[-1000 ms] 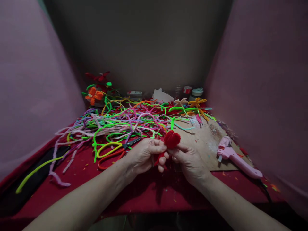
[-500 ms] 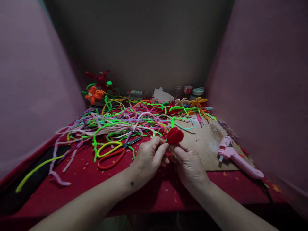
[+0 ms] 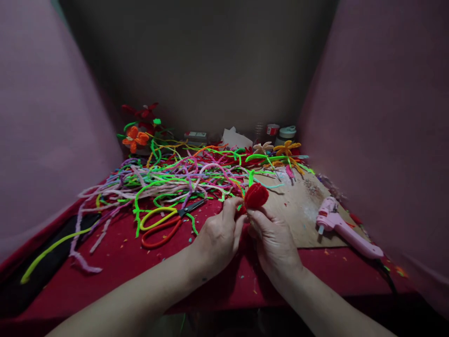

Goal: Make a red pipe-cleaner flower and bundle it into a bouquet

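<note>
Between my two hands, above the front of the red-covered table, is a red pipe-cleaner flower (image 3: 257, 195) with rounded, fuzzy petals. My right hand (image 3: 275, 236) pinches it at its base with thumb and fingers. On the flower's left side, my left hand (image 3: 219, 234) is closed, its thumb and index finger at a small red piece by the base; what exactly they grip is partly hidden. Scissors (image 3: 164, 227) with one yellow and one red handle lie left of my left hand, blades pointing toward the pile.
A tangled heap of coloured pipe cleaners (image 3: 168, 178) spreads across the back. At right, a pink glue gun (image 3: 345, 229) rests on a brown board (image 3: 298, 206). An orange flower (image 3: 135, 139), a yellow-orange flower (image 3: 287, 148) and a lidded jar (image 3: 287, 133) stand behind.
The red flower has tilted slightly and turned to the right. My left hand's fingers have shifted at its base, the thumb now lower and further from the petals.
</note>
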The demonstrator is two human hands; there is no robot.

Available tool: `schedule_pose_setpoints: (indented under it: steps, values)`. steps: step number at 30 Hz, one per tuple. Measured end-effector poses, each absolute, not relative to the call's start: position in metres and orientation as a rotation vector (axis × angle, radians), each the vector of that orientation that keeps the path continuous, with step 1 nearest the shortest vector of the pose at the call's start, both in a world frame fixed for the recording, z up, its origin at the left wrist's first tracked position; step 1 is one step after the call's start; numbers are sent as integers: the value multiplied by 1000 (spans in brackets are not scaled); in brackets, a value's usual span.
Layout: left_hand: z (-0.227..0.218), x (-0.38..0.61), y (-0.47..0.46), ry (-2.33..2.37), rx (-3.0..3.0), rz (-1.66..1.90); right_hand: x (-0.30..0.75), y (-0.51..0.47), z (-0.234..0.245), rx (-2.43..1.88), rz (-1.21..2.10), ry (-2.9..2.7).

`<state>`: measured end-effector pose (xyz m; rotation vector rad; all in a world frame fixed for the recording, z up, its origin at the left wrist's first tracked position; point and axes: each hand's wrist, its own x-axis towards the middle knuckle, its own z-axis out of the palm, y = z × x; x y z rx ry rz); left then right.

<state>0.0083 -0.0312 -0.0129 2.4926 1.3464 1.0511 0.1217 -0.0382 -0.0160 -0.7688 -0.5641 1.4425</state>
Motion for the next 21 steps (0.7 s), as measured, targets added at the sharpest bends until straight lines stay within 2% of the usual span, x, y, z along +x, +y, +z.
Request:
schedule_pose_setpoints:
  steps: [6, 10, 14, 21]
  values:
    - [-24, 1, -27, 1257, 2940, 1026, 121, -38, -19, -786, 1434, -530]
    - [-21, -1, -24, 1267, 2922, 985, 121, -39, -23, -813, 1380, -631]
    - [-6, -2, -26, 1179, 2624, 1068, 124, -39, -25, -838, 1275, -786]
    - [22, -2, -35, 1004, 1633, 962, 132, -39, -21, -767, 1276, -902]
